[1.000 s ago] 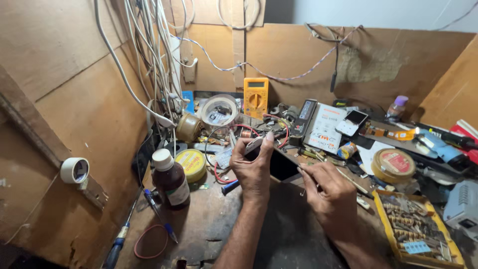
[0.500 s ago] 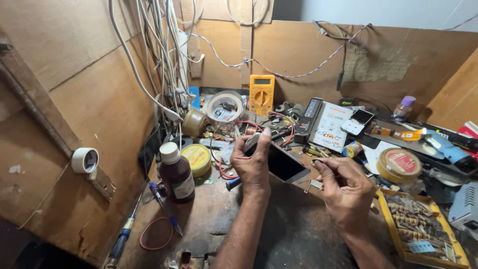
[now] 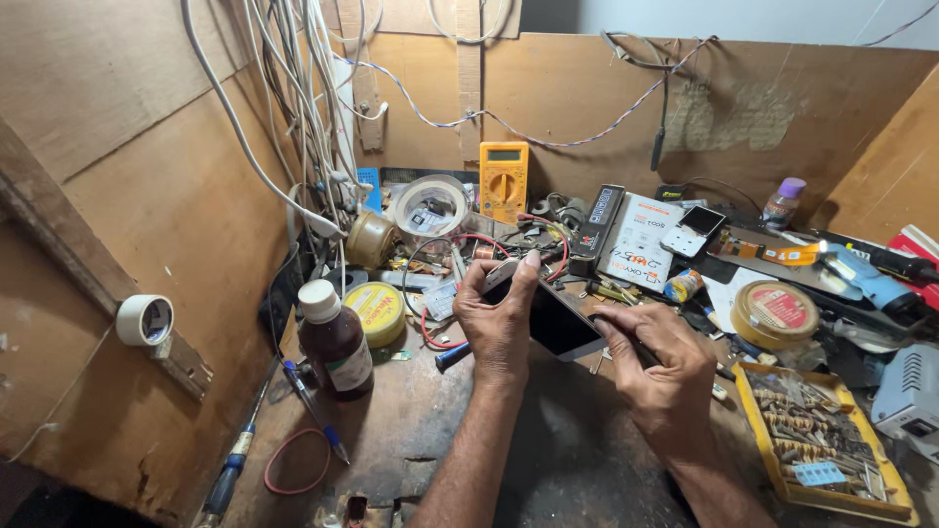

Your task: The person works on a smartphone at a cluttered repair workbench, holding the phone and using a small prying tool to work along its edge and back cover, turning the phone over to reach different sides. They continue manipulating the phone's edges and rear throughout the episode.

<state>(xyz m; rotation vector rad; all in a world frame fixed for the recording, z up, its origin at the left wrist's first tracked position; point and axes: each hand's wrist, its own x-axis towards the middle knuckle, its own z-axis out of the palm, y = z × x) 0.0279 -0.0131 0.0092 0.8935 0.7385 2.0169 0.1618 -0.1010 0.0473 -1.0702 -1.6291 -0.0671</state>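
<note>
My left hand (image 3: 501,323) grips a smartphone (image 3: 559,323) with a dark screen, holding it tilted above the workbench with fingers wrapped over its top edge. My right hand (image 3: 663,372) is at the phone's lower right corner, fingers pinched on a thin dark tool whose tip I cannot make out clearly. Both forearms reach in from the bottom of the view.
A brown bottle with a white cap (image 3: 333,340), a yellow tin (image 3: 376,313), a yellow multimeter (image 3: 503,180), a tape roll (image 3: 428,205) and a yellow tray of small parts (image 3: 820,440) crowd the bench. Cables hang at the back left. A red rubber band (image 3: 295,462) lies near screwdrivers.
The view has shifted slightly. My right hand has moved up to the phone's lower right corner; my left hand keeps its grip on the phone.
</note>
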